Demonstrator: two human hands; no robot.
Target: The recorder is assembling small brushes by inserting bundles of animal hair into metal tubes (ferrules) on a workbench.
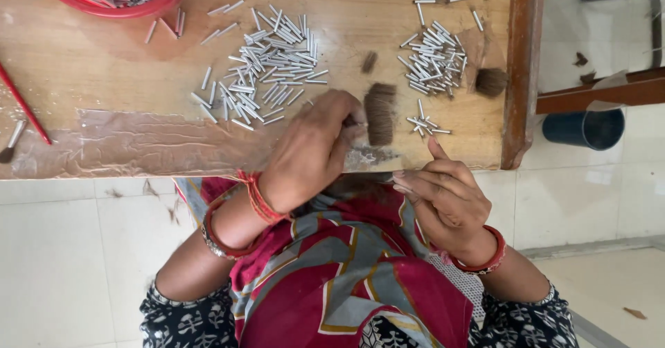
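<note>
Where the left hand (312,147) reaches up from the lower middle of the frame, its curled fingertips (352,121) touch the left edge of the bristle bundle (379,112), which lies on the table (83,64) just right of them. The bundle's long axis runs up and down the frame, across the line of the fingers. They are bent tight at the hairs, but I cannot tell whether they pinch any. The right hand (443,195) sits lower right, off the table edge, and is plainly the farther of the two. Its fingers are loosely folded around nothing visible, and its thumb points up toward a few loose tubes (426,123). A big tube pile (270,64) lies upper left of the bundle, a second pile (433,60) upper right, and a small tuft (492,81) beyond that.
</note>
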